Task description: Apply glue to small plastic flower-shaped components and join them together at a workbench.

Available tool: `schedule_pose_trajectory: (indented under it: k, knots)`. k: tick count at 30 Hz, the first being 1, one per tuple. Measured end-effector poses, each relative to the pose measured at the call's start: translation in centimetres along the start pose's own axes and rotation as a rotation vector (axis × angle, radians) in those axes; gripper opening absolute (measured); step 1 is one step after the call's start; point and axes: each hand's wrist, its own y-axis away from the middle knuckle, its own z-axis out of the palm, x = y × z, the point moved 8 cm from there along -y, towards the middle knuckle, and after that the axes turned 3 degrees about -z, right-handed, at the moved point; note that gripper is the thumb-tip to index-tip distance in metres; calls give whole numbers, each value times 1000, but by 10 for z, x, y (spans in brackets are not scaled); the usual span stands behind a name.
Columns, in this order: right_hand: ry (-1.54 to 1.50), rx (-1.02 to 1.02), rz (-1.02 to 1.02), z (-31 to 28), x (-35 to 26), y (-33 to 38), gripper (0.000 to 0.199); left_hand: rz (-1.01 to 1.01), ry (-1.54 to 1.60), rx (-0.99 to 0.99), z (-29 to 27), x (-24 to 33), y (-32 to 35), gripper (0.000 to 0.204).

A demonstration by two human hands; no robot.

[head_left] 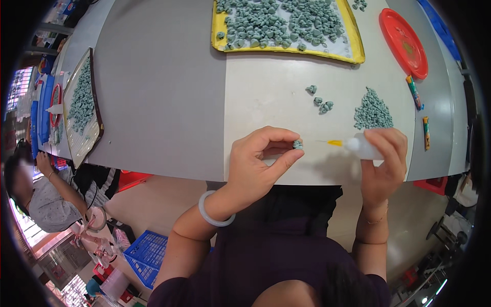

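Observation:
My left hand (pixel 263 156) pinches a small grey-green piece (pixel 297 145) between thumb and fingertips, just above the table's front part. In my right hand (pixel 386 153) is a white squeeze bottle (pixel 364 147) with a yellow needle tip (pixel 335 143). The needle points left toward the small piece, with a gap between them. Several loose grey-green pieces (pixel 318 101) lie beyond my hands. A heap of smaller grey-green bits (pixel 374 110) sits just past my right hand. Farther back, a yellow-rimmed tray (pixel 286 52) holds many of the grey-green pieces.
A red oval tray (pixel 404 43) lies at the back right, with two coloured tubes (pixel 415 93) near it. Another tray of small pieces (pixel 83 97) stands at the far left. A person (pixel 56 192) sits there, and a blue crate (pixel 148 253) is on the floor.

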Motion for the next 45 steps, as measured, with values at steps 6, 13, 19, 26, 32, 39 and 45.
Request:
schedule_pose_trajectory:
  k: [6, 13, 19, 26, 32, 39, 45]
  knots:
    - [-136, 123, 572, -37, 116, 23, 25, 21, -34, -7, -4, 3, 1, 21]
    - [-279, 225, 617, -48, 166, 42, 29, 47, -146, -18, -5, 3, 3, 21]
    - [90, 351, 276, -53, 87, 45, 24, 37, -128, -29, -2, 1, 2, 20]
    - [121, -141, 84, 1, 62, 17, 12, 44, -150, -28, -3, 0, 2, 19]
    - [111, -217, 45, 15, 60, 3, 11, 18, -142, -15, -3, 1, 2, 19]
    - [124, -151, 0, 10, 49, -1, 12, 12, -167, -27, -3, 1, 2, 19]
    - [55, -230, 17, 19, 37, 2, 10, 16, -166, -35, -2, 1, 1, 20]
